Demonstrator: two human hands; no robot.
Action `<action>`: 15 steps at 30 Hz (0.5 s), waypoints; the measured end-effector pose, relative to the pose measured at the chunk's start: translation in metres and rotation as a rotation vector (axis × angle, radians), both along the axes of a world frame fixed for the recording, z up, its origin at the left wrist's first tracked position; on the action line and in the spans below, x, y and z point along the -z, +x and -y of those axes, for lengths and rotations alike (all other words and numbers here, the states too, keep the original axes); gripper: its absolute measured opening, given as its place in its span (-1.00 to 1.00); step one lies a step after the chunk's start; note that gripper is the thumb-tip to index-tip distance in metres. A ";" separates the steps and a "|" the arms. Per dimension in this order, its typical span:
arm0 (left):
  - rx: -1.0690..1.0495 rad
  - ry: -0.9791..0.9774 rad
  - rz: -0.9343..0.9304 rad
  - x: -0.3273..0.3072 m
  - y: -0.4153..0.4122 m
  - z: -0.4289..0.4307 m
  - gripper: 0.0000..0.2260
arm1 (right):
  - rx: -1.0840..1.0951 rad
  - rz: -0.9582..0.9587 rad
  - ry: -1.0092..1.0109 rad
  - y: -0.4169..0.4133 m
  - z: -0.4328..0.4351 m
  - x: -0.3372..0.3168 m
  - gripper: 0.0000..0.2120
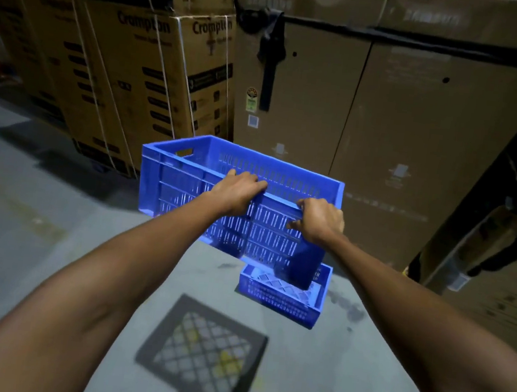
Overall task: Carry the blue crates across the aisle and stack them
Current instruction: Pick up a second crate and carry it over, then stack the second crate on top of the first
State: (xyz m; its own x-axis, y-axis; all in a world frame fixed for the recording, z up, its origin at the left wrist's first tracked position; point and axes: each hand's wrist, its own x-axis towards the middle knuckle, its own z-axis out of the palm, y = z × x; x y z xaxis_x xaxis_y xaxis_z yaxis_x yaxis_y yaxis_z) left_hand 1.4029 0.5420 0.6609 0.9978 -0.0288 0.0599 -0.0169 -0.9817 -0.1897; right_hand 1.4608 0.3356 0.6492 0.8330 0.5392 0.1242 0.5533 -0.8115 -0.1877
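Far part of floor crate [281,298] hidden behind held crate [184,184]; contact between them unclear. Fingertips of left hand [238,193] and right hand [322,222] out of sight over near rim. Small print on strapped cartons [143,66] blurred. Sticker [251,98] too small, unreadable. Forearms cut by bottom edge.

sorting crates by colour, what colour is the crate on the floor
Blue, a slotted crate on the floor; head view shows it.

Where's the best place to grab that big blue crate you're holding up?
The blue crate has a handle slot cut in its left short end, so probably there, from the side. Now the left hand and right hand grip its near long rim.
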 end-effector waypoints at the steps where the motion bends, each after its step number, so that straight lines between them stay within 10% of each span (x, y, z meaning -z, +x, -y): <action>1: -0.001 0.007 -0.017 0.010 0.014 -0.005 -0.62 | -0.005 0.008 -0.010 0.016 -0.007 0.012 -0.65; 6: 0.007 -0.022 -0.157 0.096 0.079 -0.021 -0.42 | -0.053 0.060 -0.035 0.083 -0.051 0.096 -0.74; 15: -0.067 0.087 0.065 0.346 0.194 -0.135 -0.74 | -0.066 0.114 -0.003 0.190 -0.174 0.339 -0.79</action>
